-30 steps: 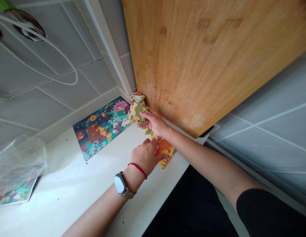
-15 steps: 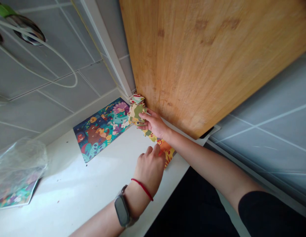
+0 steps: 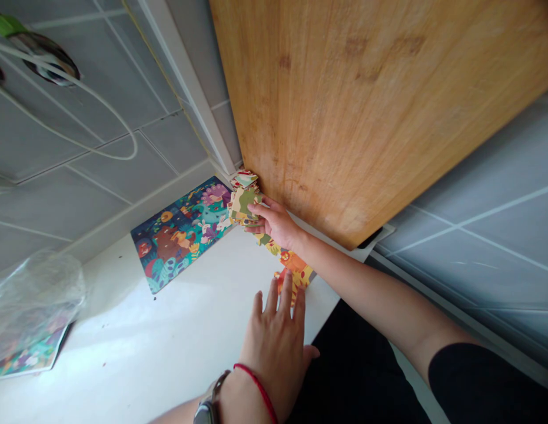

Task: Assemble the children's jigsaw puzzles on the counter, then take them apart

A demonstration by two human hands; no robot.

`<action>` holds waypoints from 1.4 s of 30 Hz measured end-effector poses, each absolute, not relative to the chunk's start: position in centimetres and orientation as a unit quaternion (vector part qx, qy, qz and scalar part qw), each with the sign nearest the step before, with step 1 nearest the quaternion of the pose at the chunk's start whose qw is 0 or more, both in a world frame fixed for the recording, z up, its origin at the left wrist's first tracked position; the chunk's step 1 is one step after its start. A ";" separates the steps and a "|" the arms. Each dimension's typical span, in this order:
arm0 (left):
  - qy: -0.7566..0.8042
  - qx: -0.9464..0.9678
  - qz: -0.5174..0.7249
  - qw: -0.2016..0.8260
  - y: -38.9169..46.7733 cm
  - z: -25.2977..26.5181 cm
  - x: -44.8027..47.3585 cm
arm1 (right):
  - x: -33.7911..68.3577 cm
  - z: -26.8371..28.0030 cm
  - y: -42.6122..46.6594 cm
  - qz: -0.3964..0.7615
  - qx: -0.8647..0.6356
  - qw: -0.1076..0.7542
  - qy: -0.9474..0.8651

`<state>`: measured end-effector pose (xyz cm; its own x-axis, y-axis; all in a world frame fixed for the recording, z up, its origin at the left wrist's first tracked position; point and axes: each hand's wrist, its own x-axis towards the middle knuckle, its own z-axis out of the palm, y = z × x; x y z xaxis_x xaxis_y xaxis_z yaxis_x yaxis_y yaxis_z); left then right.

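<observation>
Green-and-cream stack (image 3: pixel 241 203): flat little pieces, loosely piled with edges out of line, are seen in the corner, between the dark blue picture (image 3: pixel 180 229) and the upright wooden board (image 3: pixel 371 112); whether the pile is lifted or rested on the white surface (image 3: pixel 185 341) cannot be told.
Right hand (image 3: pixel 274 222): the stack is gripped here, the thumb laid over the top piece, the other fingers tucked beside and below.
Left hand (image 3: pixel 276 335): nothing is held; the palm is turned down and the fingers are spread, their tips over the near end of the orange strip; whether it is touched cannot be told.
Orange strip (image 3: pixel 294 262): yellow and orange pieces are laid in a row by the board's foot, partly hidden by the right wrist.
Red-and-white pieces (image 3: pixel 245 178): just behind the stack, these are left ungripped.
Weight and feel: light, stiff card is suggested; sliding within the pile is to be expected, and corners might be bent by a hard squeeze.
Best hold: single pieces are best taken by opposite edges, the pile squared and pinched top to bottom.
</observation>
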<state>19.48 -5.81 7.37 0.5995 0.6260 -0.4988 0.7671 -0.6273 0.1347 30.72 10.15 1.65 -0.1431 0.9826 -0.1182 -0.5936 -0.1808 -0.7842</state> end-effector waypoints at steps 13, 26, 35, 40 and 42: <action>0.335 0.895 -0.146 0.254 -1.7 9.6 17.8 | 30.7 1.2 10.4 0.697 -0.328 0.566 -0.293; 0.558 0.581 0.252 0.536 11.8 7.8 9.9 | 30.9 1.8 10.1 0.736 -0.305 0.530 -0.292; 0.548 0.520 0.314 0.575 12.1 6.6 10.3 | 31.0 1.7 10.0 0.752 -0.297 0.503 -0.305; 0.549 0.540 0.321 0.551 12.4 7.5 9.1 | 31.1 1.8 10.1 0.736 -0.304 0.520 -0.309; 0.560 0.555 0.308 0.532 12.5 8.2 8.3 | 31.2 1.8 10.2 0.727 -0.309 0.533 -0.302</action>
